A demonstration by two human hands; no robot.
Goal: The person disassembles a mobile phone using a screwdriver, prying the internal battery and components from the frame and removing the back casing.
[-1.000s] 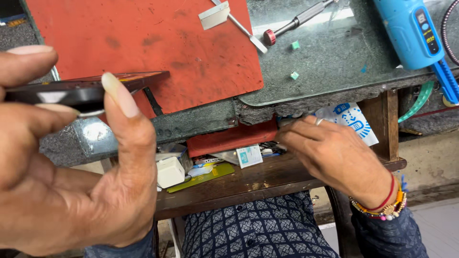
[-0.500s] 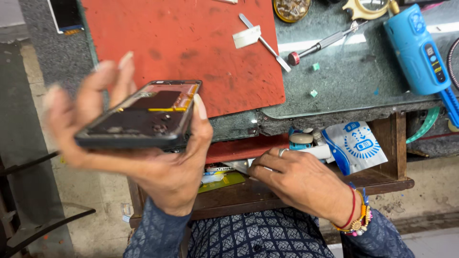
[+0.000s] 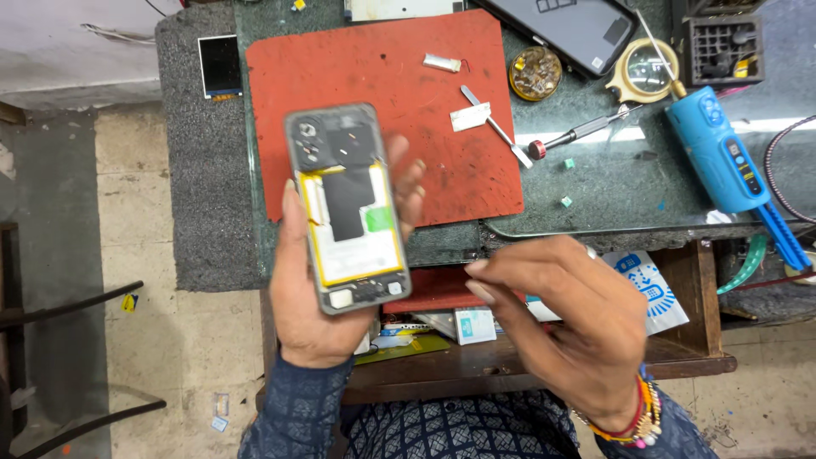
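My left hand [image 3: 310, 293] holds an opened smartphone [image 3: 348, 208] with its back cover off, showing the camera block at the top, a black shield and a yellow-edged battery. It hovers over the near edge of the red work mat [image 3: 442, 127]. My right hand [image 3: 565, 327] is raised beside the phone, above the open drawer, thumb and forefinger pinched together. Whether something tiny sits between them I cannot tell.
On the mat lie a metal spudger [image 3: 497, 127] and a small silver part [image 3: 442, 62]. Past it are a red-tipped screwdriver [image 3: 578, 136], a blue soldering tool [image 3: 722, 149], a round dish of screws [image 3: 535, 72], a magnifier [image 3: 650, 68] and another phone [image 3: 569, 25]. The drawer [image 3: 476, 361] holds boxes and packets.
My left hand has turned the phone from edge-on to flat, its open back now facing me. My right hand has lifted out of the drawer and risen beside the phone with fingers pinched.
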